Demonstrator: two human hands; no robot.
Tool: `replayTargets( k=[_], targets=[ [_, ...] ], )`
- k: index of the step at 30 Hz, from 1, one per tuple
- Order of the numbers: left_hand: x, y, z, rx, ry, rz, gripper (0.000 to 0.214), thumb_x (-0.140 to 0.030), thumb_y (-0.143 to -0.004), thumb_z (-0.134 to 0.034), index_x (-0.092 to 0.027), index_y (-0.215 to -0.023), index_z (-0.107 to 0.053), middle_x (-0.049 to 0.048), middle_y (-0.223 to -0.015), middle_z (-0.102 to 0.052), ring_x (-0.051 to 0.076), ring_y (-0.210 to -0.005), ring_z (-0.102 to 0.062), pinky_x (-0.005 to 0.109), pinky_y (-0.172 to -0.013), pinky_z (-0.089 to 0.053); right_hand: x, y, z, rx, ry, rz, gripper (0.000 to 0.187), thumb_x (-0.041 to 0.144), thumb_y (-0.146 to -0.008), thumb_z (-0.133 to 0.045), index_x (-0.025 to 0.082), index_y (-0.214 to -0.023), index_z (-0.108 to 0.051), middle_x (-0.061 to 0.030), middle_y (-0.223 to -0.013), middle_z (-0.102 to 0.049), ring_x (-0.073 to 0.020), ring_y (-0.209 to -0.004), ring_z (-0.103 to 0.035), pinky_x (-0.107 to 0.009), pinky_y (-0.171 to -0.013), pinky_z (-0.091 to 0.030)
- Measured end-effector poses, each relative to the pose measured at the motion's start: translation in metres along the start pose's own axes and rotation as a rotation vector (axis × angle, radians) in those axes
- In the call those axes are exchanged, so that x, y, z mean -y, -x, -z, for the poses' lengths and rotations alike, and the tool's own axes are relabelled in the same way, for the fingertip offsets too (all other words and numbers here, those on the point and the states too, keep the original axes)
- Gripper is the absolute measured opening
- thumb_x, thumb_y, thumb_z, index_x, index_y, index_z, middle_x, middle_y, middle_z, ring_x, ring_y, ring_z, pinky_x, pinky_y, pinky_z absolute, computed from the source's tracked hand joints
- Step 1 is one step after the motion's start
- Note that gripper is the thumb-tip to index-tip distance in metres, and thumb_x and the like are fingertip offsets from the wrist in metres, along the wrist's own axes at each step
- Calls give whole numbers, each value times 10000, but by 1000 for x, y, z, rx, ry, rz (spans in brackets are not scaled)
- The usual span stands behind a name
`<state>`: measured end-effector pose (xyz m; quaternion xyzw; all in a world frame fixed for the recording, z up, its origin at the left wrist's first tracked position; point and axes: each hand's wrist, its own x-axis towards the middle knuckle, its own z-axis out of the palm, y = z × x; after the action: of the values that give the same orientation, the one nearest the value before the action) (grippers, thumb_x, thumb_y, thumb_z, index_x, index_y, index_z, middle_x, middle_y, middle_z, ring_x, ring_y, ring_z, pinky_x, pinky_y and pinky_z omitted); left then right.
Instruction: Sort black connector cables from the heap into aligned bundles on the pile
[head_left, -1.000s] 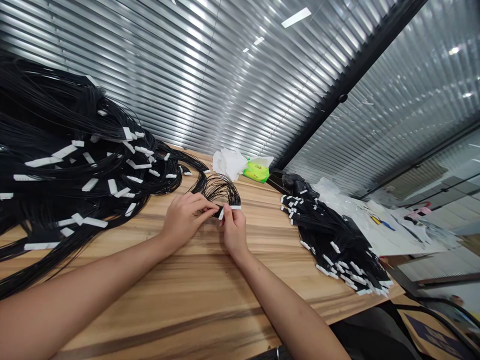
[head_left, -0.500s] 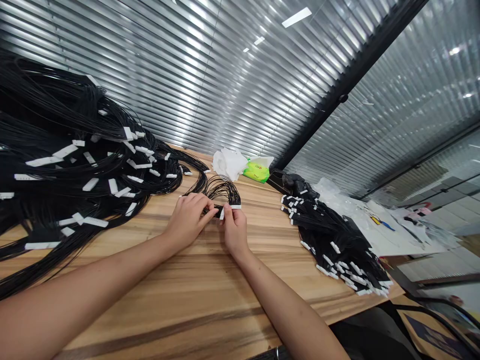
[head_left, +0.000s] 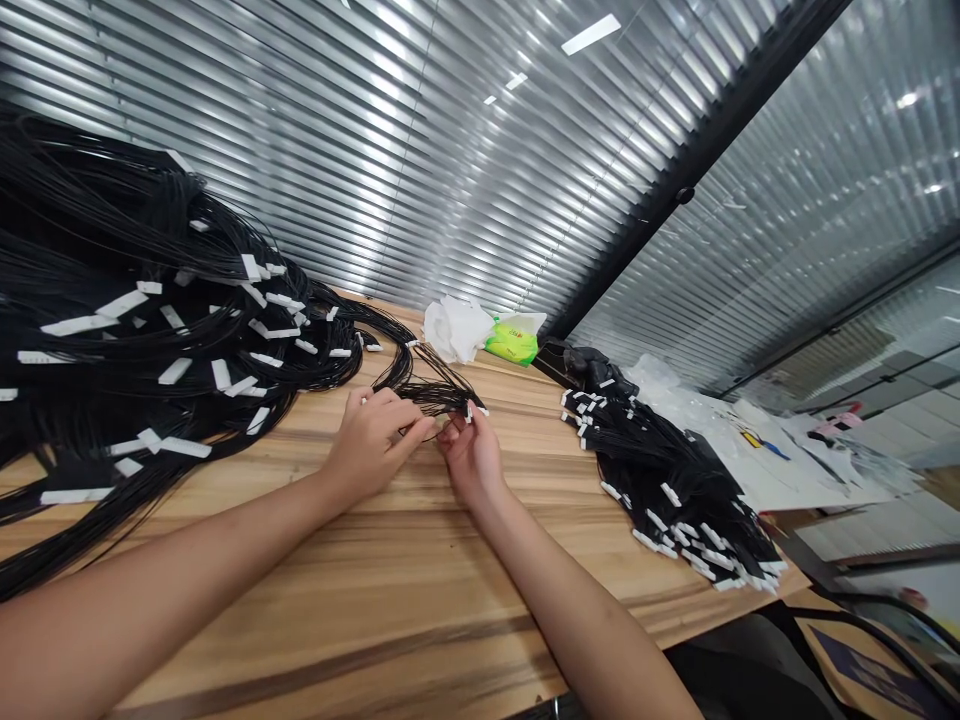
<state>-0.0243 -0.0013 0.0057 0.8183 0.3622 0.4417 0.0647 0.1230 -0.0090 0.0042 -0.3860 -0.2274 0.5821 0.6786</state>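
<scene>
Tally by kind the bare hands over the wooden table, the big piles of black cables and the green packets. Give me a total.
Left hand and right hand: 2
Left cable pile and right cable pile: 2
Green packet: 1
Total: 5

We look from one head-worn camera, forward and down across the wooden tabletop (head_left: 420, 590), with black strands (head_left: 431, 393) near mid-view and slatted blinds (head_left: 450, 150) slanting across the top.

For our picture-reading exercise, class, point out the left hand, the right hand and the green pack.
Left hand (head_left: 375, 440), head view: back of the hand.
Right hand (head_left: 475, 465), head view: middle of the hand.
Green pack (head_left: 513, 344), head view: printed front.
</scene>
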Motion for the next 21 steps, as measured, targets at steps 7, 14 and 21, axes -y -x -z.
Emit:
replayTargets(
  k=[7, 14, 21],
  targets=[
    [5, -4, -3, -31, 91, 204, 317, -367, -939, -430, -224, -724, -612, 1, -792, -701, 195, -834, -582, 380, -855, -297, 7, 11, -6, 135, -150, -99, 269, 299, -847, -567, 214, -639, -420, 83, -542, -379, -90, -454, -313, -242, -545, -383],
    [3, -4, 2, -144, 131, 124, 175, -327, -904, -537, -224, -818, -650, -5, -872, -698, 174, -895, -597, 363, -905, -299, 10, 12, -6, 129, -326, -104, 227, 238, -911, -482, 210, -686, -500, 66, -627, -528, -85, -480, -369, -223, -543, -386],
    [1, 0, 2, -200, 67, -69, 113, -335, -843, -646, -238, -802, -686, -6, -795, -693, 176, -820, -605, 373, -861, -306, 8, 11, -5, 104, -401, -143, 241, 245, -954, -417, 196, -798, -594, 55, -627, -551, -81, -473, -388, -213, -520, -375]
  ],
)
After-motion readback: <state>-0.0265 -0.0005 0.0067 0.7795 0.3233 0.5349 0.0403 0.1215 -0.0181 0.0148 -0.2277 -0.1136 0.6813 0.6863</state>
